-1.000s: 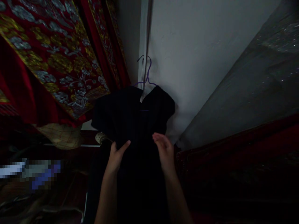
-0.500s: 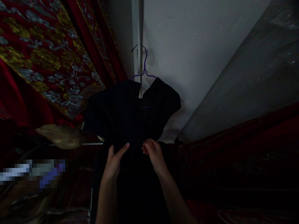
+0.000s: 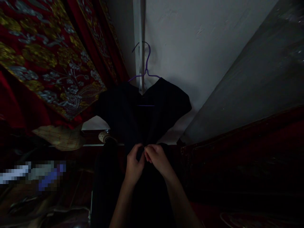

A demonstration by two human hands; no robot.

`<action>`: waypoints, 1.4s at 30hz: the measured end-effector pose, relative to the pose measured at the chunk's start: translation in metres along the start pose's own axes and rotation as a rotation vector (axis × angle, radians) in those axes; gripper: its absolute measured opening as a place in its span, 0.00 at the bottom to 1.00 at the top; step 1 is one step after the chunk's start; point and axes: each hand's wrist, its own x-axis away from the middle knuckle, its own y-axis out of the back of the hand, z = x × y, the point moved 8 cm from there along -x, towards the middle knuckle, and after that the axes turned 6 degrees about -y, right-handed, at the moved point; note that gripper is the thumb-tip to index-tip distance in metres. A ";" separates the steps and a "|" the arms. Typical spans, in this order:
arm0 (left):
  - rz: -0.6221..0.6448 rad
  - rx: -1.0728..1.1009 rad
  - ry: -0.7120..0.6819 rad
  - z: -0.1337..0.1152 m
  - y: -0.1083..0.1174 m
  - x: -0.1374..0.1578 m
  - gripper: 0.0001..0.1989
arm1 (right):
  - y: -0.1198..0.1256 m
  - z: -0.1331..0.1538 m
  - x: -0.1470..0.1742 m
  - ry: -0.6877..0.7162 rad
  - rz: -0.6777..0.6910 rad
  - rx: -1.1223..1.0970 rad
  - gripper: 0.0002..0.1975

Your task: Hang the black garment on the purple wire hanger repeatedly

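Observation:
A dark short-sleeved garment (image 3: pixel 171 101) with an open V-shaped neckline hangs from a purple wire hanger (image 3: pixel 147 63). The two front edges come together low at the middle, where both my hands meet. My left hand (image 3: pixel 135 163) is closed, with thumb and fingers pinching the cloth on the left side of the front. Right beside it, nearly touching, my right hand (image 3: pixel 157 158) has its fingers curled in on the other front edge. Any button or fastener between the fingertips is too dark to make out.
The hanger's hook catches on a pale vertical edge (image 3: pixel 140 28) in front of a white wall (image 3: pixel 201 41). Red cloth with gold and silver embroidery (image 3: pixel 47 57) hangs at left. Below it are a beige checked cloth (image 3: pixel 59 137) and a pale perforated shoe (image 3: pixel 104 136).
My left hand has moved right, drawing the left side of the garment inward to meet my right hand. The shoe behind has come into view.

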 end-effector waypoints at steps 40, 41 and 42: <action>0.032 -0.396 -0.743 -0.211 0.040 -0.164 0.06 | 0.018 0.228 -0.037 0.670 -0.086 0.021 0.12; 0.013 -0.435 -0.757 -0.211 0.040 -0.164 0.06 | 0.017 0.227 -0.042 0.672 -0.094 0.042 0.12; -0.016 -0.464 -0.780 -0.211 0.040 -0.163 0.05 | 0.017 0.223 -0.046 0.673 -0.115 0.066 0.13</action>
